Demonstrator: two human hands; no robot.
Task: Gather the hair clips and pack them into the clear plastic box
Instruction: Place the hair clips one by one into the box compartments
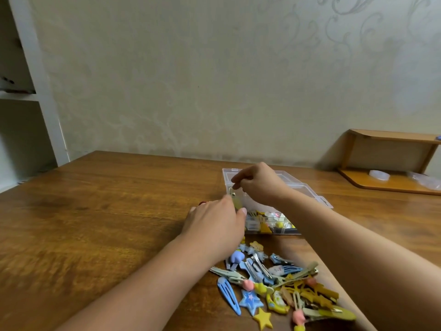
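A clear plastic box (307, 191) sits on the wooden table (107, 211), its lid swung back toward the wall. Much of it is hidden: the right hand (259, 185) and forearm cross over its middle, and the left hand (214, 225) covers its near left corner. Through the front wall a few packed clips (269, 223) show, yellow, white and dark, but their shapes run together and cannot be told apart.

The right hand hovers over the box with its fingers (236, 181) curled and pinched together at the tips. Just below them a pale yellow-green clip (236, 201) stands roughly upright with a small metal end at its top; it is blurred, and whether the right fingers actually grasp it or only sit above it cannot be told. The left hand lies palm down beside the box, thumb touching or nearly touching the lower part of that same clip; its other fingers point away and their tips are hidden, so its hold is also unclear.

Nearer the camera lies a loose pile of hair clips (281, 283), with a blue star clip (250, 302) and a yellow star clip (262, 318) at its near edge. The forearms hide part of the pile on both sides.

At the right edge, a low wooden shelf (386, 137) is cut off by the frame.
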